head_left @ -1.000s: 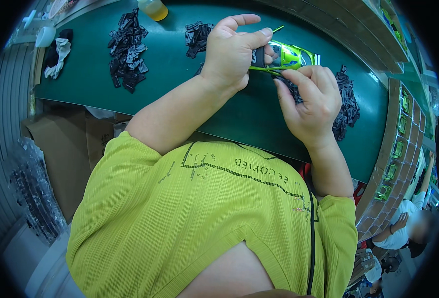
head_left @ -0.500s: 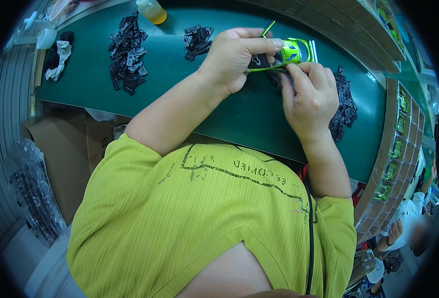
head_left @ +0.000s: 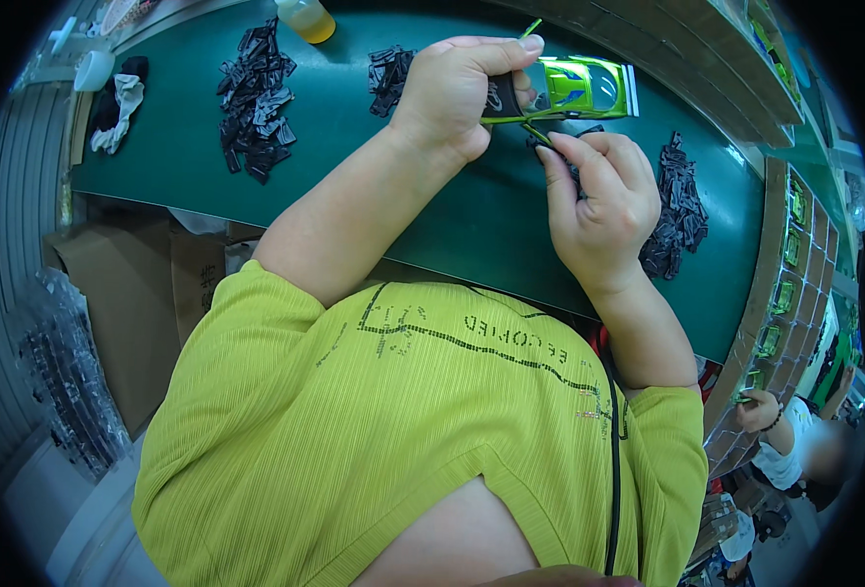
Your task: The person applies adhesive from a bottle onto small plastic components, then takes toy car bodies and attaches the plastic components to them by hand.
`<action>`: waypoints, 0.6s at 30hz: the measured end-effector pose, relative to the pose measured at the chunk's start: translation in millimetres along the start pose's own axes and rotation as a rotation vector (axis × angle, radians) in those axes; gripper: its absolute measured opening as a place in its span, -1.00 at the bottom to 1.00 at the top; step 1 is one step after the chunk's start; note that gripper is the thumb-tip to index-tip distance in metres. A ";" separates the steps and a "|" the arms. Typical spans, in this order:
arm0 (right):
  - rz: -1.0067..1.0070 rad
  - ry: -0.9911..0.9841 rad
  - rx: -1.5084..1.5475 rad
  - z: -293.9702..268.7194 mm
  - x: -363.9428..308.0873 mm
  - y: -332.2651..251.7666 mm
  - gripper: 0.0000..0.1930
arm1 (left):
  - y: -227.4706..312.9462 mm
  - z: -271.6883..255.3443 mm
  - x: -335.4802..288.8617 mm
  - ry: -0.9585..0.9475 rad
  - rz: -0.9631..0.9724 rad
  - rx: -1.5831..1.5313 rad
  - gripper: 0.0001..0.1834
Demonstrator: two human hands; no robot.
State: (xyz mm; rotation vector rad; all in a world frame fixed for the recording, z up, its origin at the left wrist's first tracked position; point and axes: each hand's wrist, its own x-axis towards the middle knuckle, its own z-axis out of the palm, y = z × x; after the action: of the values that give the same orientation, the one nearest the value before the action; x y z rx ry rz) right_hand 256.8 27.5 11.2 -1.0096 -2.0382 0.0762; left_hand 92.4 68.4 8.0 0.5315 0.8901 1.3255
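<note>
My left hand [head_left: 462,93] grips a bright green toy car [head_left: 584,88] by its near end, holding it above the green table [head_left: 471,225]. A thin green stick [head_left: 530,27] pokes up past my left fingertips. My right hand [head_left: 598,205] is just below the car, its fingertips pinched on a small black plastic part [head_left: 538,135] against the car's underside. Both forearms reach up from my yellow-green shirt.
Piles of small black plastic parts lie on the table at the left [head_left: 256,103], the middle [head_left: 388,78] and the right [head_left: 677,210]. A jar of yellow liquid [head_left: 305,18] stands at the far edge. Trays of green cars [head_left: 789,264] line the right side, where another person's hand [head_left: 760,411] works.
Both hands with the car have shifted slightly toward the far edge. My left fingers have closed more over the car's near end, and my right fingertips have come up against its underside.
</note>
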 end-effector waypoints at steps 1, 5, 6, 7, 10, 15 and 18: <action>-0.001 0.000 0.001 0.2 0.1 0.4 -0.84 | 0.7 0.4 -0.3 0.020 0.010 0.003 -0.84; 0.081 -0.047 0.225 -8.3 1.0 5.2 -0.82 | 2.1 -6.4 3.0 -0.118 -0.141 -0.100 -0.82; 0.145 -0.084 0.289 -10.2 0.9 5.8 -0.82 | 3.7 -6.4 1.4 -0.117 -0.139 -0.097 -0.82; 0.144 -0.083 0.292 -9.9 -0.1 5.3 -0.82 | 6.1 -5.0 -2.2 -0.092 -0.189 -0.127 -0.81; 0.252 -0.054 0.355 -11.8 -3.4 4.4 -0.80 | 5.5 -5.9 -2.7 -0.115 -0.264 -0.183 -0.80; -0.064 -0.075 0.239 -4.4 -0.1 12.0 -0.81 | 0.4 -4.5 -4.0 -0.119 -0.256 -0.156 -0.79; -0.126 -0.105 0.214 -11.6 1.9 14.0 -0.80 | -3.6 -3.5 -6.1 -0.159 -0.259 -0.161 -0.78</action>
State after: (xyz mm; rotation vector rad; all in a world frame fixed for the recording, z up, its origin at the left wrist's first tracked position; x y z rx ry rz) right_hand 273.2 34.9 14.5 -0.7574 -2.1314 0.2797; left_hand 91.7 61.3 4.6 0.3757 0.6888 1.0917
